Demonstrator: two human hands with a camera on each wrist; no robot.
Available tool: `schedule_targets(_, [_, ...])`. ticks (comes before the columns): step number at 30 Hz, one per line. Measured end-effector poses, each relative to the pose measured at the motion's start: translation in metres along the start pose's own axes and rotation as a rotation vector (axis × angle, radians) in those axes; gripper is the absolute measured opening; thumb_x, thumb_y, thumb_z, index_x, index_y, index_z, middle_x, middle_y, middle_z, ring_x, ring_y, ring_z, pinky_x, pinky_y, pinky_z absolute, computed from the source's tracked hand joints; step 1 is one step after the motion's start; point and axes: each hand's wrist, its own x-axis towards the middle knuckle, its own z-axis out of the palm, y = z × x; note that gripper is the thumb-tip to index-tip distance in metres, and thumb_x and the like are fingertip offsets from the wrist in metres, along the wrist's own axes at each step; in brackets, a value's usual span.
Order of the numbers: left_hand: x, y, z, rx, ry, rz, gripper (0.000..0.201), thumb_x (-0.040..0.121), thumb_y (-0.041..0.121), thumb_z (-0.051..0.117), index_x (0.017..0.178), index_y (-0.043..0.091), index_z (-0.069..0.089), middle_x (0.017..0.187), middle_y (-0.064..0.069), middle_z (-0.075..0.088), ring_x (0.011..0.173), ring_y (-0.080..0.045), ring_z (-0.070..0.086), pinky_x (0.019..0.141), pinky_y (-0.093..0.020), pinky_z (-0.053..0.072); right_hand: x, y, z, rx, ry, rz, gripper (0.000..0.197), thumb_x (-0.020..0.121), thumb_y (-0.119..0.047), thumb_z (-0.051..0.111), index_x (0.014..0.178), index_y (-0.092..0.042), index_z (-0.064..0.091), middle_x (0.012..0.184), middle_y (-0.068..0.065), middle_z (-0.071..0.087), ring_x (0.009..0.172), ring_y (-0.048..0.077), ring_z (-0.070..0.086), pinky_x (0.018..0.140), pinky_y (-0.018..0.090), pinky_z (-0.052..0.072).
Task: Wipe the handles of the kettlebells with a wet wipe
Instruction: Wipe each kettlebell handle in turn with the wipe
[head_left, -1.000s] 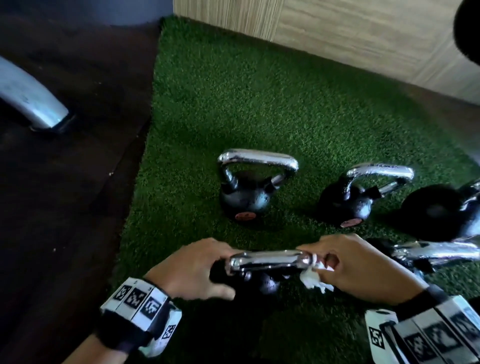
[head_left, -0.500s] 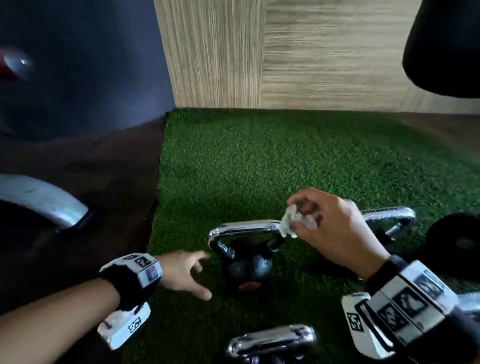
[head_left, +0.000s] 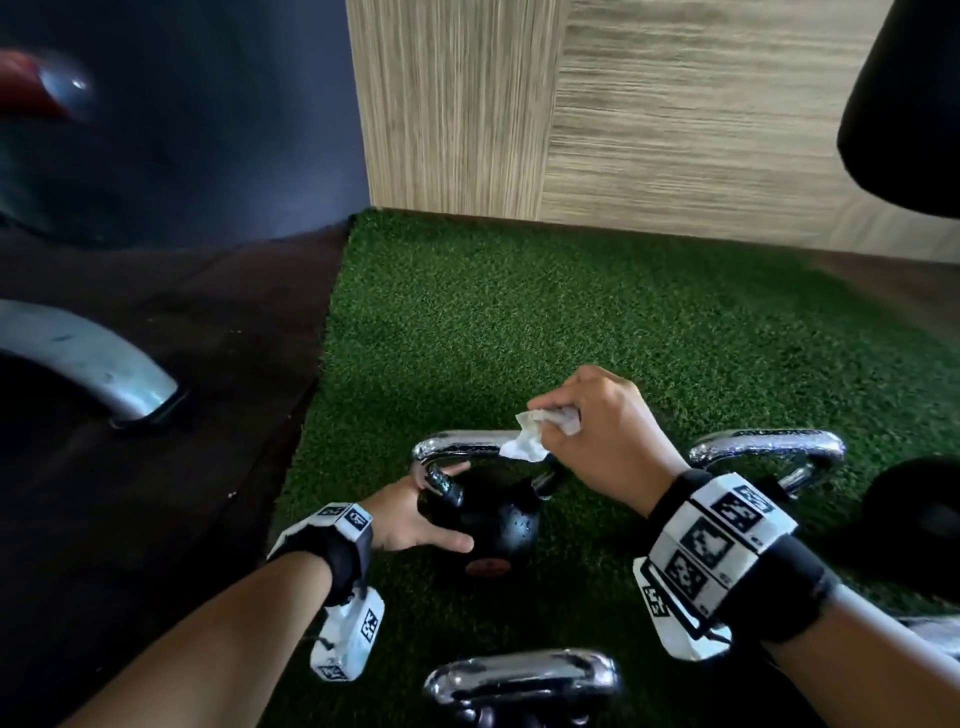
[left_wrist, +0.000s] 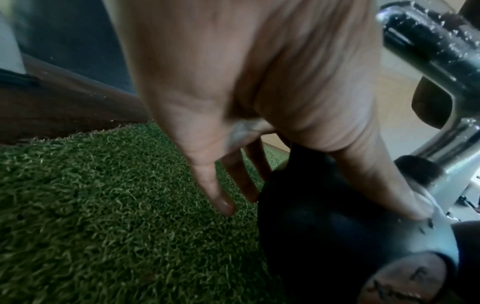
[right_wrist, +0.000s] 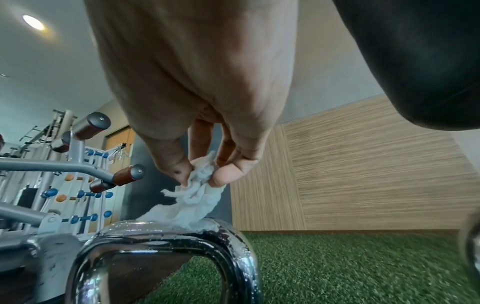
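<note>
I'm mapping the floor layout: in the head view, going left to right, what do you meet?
Curved metal bar → left hand → black kettlebell it steadies → right hand pinching the wet wipe → second chrome handle → dark round weight at the edge.

No text can be read — the wrist bands (head_left: 719, 540) carry only coded square markers.

the green turf mat (head_left: 519, 322) lies under me. left of the mat i see dark floor (head_left: 171, 467) with a grey metal bar (head_left: 88, 364); behind the mat, a wood-grain wall (head_left: 649, 114).
</note>
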Motion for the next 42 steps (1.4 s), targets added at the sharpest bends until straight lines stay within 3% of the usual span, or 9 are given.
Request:
schedule_targets(3, [-0.002, 0.001, 0.007, -0.046, 0.023, -0.019, 0.113, 0.06, 0.064, 0.088, 0.157, 0.04, 0.034, 0.154, 0.022, 0.044, 0.144, 0.001, 0.039, 0.126, -0.031, 0.026, 0.005, -0.003, 0.005, -0.004, -0.01, -0.051, 0.023, 0.086, -0.014, 0.071, 0.108, -0.019, 0.076, 0.096, -0.003, 0.063, 0.085, 0.008, 0.059, 0.069, 0.002, 0.036])
schedule_targets(7, [-0.004, 0.004, 0.015, -0.071, 0.117, -0.047, 0.11, 0.058, 0.069, 0.087, 0.153, 0.047, 0.038, 0.153, 0.021, 0.046, 0.143, -0.002, 0.042, 0.124, -0.032, 0.029, 0.012, -0.008, 0.017, -0.039, -0.065, -0.09, 0.015, 0.085, -0.019, 0.073, 0.101, -0.019, 0.076, 0.098, -0.003, 0.066, 0.09, 0.01, 0.059, 0.083, 0.023, 0.049])
schedule_targets(11, [-0.006, 0.002, 0.023, -0.138, 0.161, -0.033, 0.097, 0.067, 0.055, 0.091, 0.151, 0.043, 0.043, 0.148, 0.02, 0.053, 0.14, -0.004, 0.047, 0.123, -0.037, 0.032, 0.012, -0.006, 0.032, -0.024, -0.138, -0.062, 0.018, 0.092, -0.03, 0.069, 0.104, -0.018, 0.074, 0.092, -0.011, 0.059, 0.077, 0.0, 0.054, 0.071, 0.01, 0.041])
schedule_targets(16, [-0.006, 0.002, 0.023, -0.128, 0.175, -0.047, 0.098, 0.067, 0.054, 0.091, 0.151, 0.043, 0.042, 0.145, 0.02, 0.054, 0.138, -0.003, 0.047, 0.123, -0.034, 0.033, 0.003, 0.007, 0.028, -0.032, -0.078, 0.029, 0.012, 0.092, -0.013, 0.068, 0.102, -0.015, 0.074, 0.09, -0.011, 0.06, 0.071, -0.006, 0.053, 0.059, 0.002, 0.04])
schedule_targets(21, [-0.009, 0.003, 0.023, -0.114, 0.189, -0.056, 0.096, 0.068, 0.055, 0.091, 0.15, 0.045, 0.042, 0.142, 0.021, 0.055, 0.137, -0.002, 0.047, 0.115, -0.022, 0.032, 0.0, 0.002, 0.024, -0.147, -0.112, 0.026, 0.018, 0.088, 0.005, 0.065, 0.094, -0.01, 0.073, 0.093, 0.002, 0.069, 0.081, 0.016, 0.068, 0.068, 0.021, 0.054])
schedule_targets(25, [-0.009, 0.005, 0.024, -0.144, 0.18, -0.067, 0.098, 0.068, 0.052, 0.092, 0.151, 0.042, 0.042, 0.143, 0.016, 0.057, 0.137, -0.007, 0.05, 0.123, -0.036, 0.033, -0.007, 0.017, 0.018, -0.063, -0.043, 0.027, 0.013, 0.091, -0.005, 0.067, 0.089, -0.014, 0.077, 0.079, -0.009, 0.062, 0.066, -0.003, 0.056, 0.056, 0.001, 0.041])
schedule_targets(32, [-0.012, 0.006, 0.023, -0.151, 0.174, -0.08, 0.107, 0.059, 0.064, 0.088, 0.152, 0.043, 0.04, 0.145, 0.014, 0.055, 0.139, -0.009, 0.048, 0.124, -0.039, 0.032, -0.01, 0.033, 0.017, -0.084, -0.019, 0.106, 0.017, 0.091, -0.003, 0.065, 0.087, -0.011, 0.08, 0.079, 0.004, 0.074, 0.071, 0.015, 0.067, 0.059, 0.02, 0.05])
schedule_targets(37, [-0.012, 0.006, 0.023, -0.159, 0.162, -0.077, 0.103, 0.064, 0.06, 0.088, 0.152, 0.043, 0.038, 0.145, 0.014, 0.056, 0.14, -0.009, 0.047, 0.124, -0.04, 0.031, -0.005, 0.045, 0.021, 0.062, 0.034, 0.236, 0.011, 0.088, -0.01, 0.073, 0.09, -0.017, 0.082, 0.073, -0.008, 0.068, 0.064, -0.003, 0.056, 0.051, 0.004, 0.041])
schedule_targets(42, [-0.013, 0.008, 0.023, -0.146, 0.165, -0.081, 0.098, 0.07, 0.053, 0.09, 0.153, 0.041, 0.038, 0.147, 0.013, 0.053, 0.142, -0.01, 0.045, 0.124, -0.037, 0.03, 0.0, 0.061, 0.028, 0.217, 0.024, 0.393, 0.006, 0.079, -0.029, 0.085, 0.076, -0.024, 0.082, 0.063, -0.007, 0.072, 0.059, 0.012, 0.066, 0.042, 0.011, 0.045])
